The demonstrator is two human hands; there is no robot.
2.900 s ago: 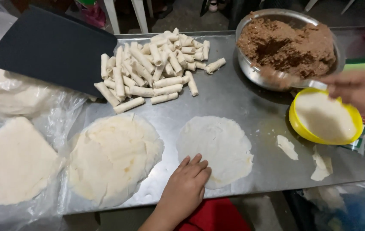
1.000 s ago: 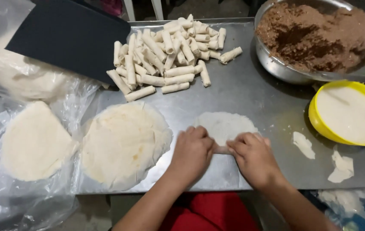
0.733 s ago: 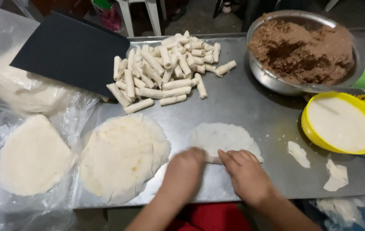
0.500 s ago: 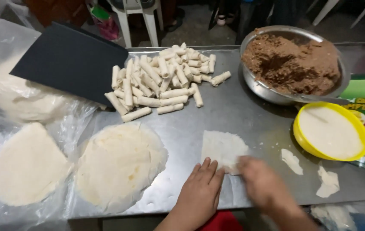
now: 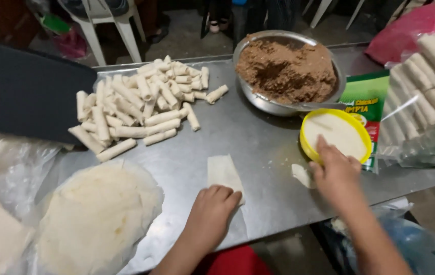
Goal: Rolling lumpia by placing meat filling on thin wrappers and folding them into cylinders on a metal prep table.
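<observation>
My left hand (image 5: 211, 213) rests with curled fingers on the near end of a folded, partly rolled pale wrapper (image 5: 222, 172) lying on the steel table (image 5: 258, 142). To the right, my right hand (image 5: 335, 170) reaches over the near rim of a yellow dish (image 5: 335, 133) that holds white paste, its fingertips at the paste. A scrap of wrapper (image 5: 301, 174) lies just left of that hand. A stack of round wrappers (image 5: 97, 216) sits at the near left.
A pile of several finished rolls (image 5: 141, 104) lies at the back left beside a dark board (image 5: 23, 94). A metal bowl of brown filling (image 5: 288, 71) stands at the back. A green packet (image 5: 367, 99) and bagged rolls (image 5: 431, 86) are at the right.
The flat round wrapper has been folded into a narrow strip. My right hand has left it and moved right to the yellow dish. The left hand stays on the wrapper.
</observation>
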